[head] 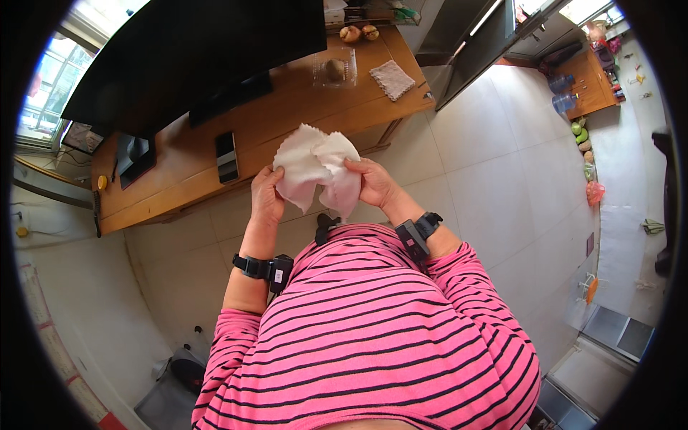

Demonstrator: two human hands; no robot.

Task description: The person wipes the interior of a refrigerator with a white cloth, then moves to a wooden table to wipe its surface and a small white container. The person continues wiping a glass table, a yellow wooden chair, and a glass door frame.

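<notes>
Between my hands is a crumpled white cloth (306,156) with scalloped edges, held up in front of the wooden desk. My left hand (267,194) pinches its left side, thumb on top. On the other side, my right hand (373,180) grips the cloth with the thumb pressed over it. Two loose corners hang down from the middle. A second cloth (392,80), folded and pale pinkish, lies flat on the desk (290,107) near its right end.
A large black monitor (204,59) stands on the desk. A smartphone (227,157) lies by the front edge. Behind the cloth is a clear plastic tray (320,67) holding a round brown item (336,70). Two reddish fruits (360,34) sit farther back. A door (473,48) stands right of the desk.
</notes>
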